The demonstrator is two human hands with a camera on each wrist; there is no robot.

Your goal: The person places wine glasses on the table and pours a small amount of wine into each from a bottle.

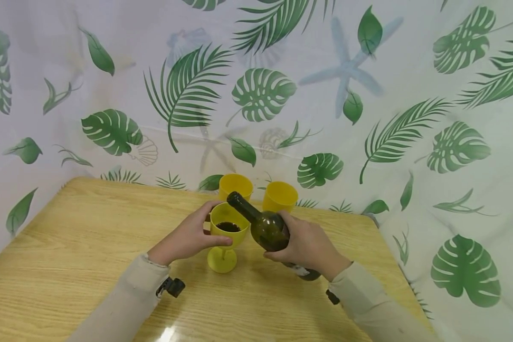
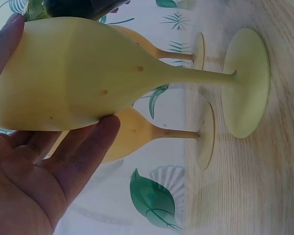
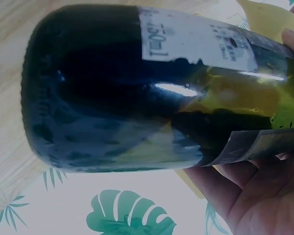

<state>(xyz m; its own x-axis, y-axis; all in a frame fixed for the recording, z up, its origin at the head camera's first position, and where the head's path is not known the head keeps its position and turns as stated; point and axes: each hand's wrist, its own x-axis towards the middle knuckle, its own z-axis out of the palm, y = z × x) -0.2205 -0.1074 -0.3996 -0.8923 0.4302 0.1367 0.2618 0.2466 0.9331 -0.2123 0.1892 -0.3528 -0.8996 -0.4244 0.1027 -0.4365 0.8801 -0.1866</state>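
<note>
My left hand [image 1: 191, 236] grips the bowl of a yellow goblet [image 2: 83, 73], thumb on one side and fingers on the other. Dark liquid [image 1: 228, 227] lies inside it. The goblet's foot [image 2: 247, 83] appears to stand on the table. With my right hand [image 1: 308, 242] I hold a dark green glass wine bottle [image 1: 270, 231] around its body. The bottle is tilted, its neck pointing up and left over the goblet's rim. In the right wrist view the bottle [image 3: 108, 93] shows a torn white label [image 3: 196, 41] and dark liquid inside. No stream from the mouth can be seen.
Two more yellow goblets stand behind, one at the back left [image 1: 236, 184] and one at the back right [image 1: 280, 194], partly hidden by the bottle and hands. The wooden table [image 1: 90, 247] ends at a leaf-patterned curtain [image 1: 282, 137].
</note>
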